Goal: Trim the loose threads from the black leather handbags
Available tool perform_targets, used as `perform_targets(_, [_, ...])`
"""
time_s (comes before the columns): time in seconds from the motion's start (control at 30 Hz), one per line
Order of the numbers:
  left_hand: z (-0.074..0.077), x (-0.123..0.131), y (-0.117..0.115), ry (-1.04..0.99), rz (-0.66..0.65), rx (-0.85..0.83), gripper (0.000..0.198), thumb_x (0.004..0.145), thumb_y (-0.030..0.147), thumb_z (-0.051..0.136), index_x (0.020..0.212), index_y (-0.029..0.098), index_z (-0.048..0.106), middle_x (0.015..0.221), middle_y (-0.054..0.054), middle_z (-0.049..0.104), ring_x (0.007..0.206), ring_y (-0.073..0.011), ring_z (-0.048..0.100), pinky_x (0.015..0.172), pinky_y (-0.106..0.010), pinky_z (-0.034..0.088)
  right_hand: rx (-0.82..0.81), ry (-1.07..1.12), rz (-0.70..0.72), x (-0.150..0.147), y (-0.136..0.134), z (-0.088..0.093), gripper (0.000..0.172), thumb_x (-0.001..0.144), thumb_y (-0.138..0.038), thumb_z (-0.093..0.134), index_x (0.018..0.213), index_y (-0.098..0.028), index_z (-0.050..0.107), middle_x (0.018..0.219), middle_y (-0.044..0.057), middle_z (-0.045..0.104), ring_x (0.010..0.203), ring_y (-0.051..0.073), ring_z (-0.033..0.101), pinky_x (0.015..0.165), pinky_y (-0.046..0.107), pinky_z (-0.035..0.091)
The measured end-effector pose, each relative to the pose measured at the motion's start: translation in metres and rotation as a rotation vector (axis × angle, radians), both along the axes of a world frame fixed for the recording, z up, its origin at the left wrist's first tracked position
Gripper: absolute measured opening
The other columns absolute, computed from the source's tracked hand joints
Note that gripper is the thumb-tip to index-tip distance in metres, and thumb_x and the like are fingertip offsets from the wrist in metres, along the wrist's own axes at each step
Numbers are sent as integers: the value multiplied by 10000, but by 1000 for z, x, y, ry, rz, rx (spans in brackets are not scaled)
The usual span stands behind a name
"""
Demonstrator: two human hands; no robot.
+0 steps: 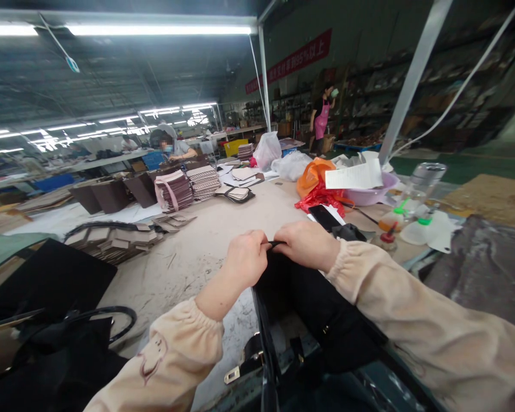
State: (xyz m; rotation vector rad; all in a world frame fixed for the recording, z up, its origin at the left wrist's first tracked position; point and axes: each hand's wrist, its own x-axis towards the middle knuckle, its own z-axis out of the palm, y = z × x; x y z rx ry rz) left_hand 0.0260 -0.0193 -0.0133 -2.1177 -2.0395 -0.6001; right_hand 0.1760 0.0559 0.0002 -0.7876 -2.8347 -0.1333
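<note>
A black bag (321, 309) with gold-coloured metal fittings stands in front of me, its top open toward me. My left hand (249, 257) pinches the far upper edge of the bag, fingers curled closed. Right beside it, my right hand (306, 243) grips the same black edge, so the two hands almost meet. A strap with a gold buckle (232, 375) hangs on the bag's left side. What lies deep inside the bag is too dark to make out.
Stacked brown pieces (175, 191) lie at the back left, loose ones (120, 240) nearer. Another black bag (55, 355) is at the left. On the right are a phone (325, 217), a purple basin (369, 191) and glue bottles (395, 217). Co-workers are farther off.
</note>
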Motion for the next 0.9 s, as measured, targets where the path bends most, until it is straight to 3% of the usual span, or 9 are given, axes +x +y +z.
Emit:
perform_targets(0.43, [3,-2,-1,-41,2,-31,84,806,196,525,747,194,585,711,-6,646,659,-152,580,612,-258,371,-134,33,100,-3,7,2,274,860,-290,442,826,-194,697,828,49,704,781,168,607,643,257,339])
perform_targets(0.73, [3,-3,0,-53,7,-38,84,818,214,512,769,208,580,722,2,653,677,-159,591,627,-267,381,-158,49,36,-4,7,1,295,855,-329,442,801,-199,702,831,50,706,762,162,600,614,256,325])
perform_targets(0.9, [5,-4,-3,-133,-12,-55,133,807,205,525,931,210,573,858,-5,682,785,-167,628,703,-267,430,-172,61,16,-3,8,0,287,840,-320,438,821,-215,704,846,44,706,775,161,604,609,254,328])
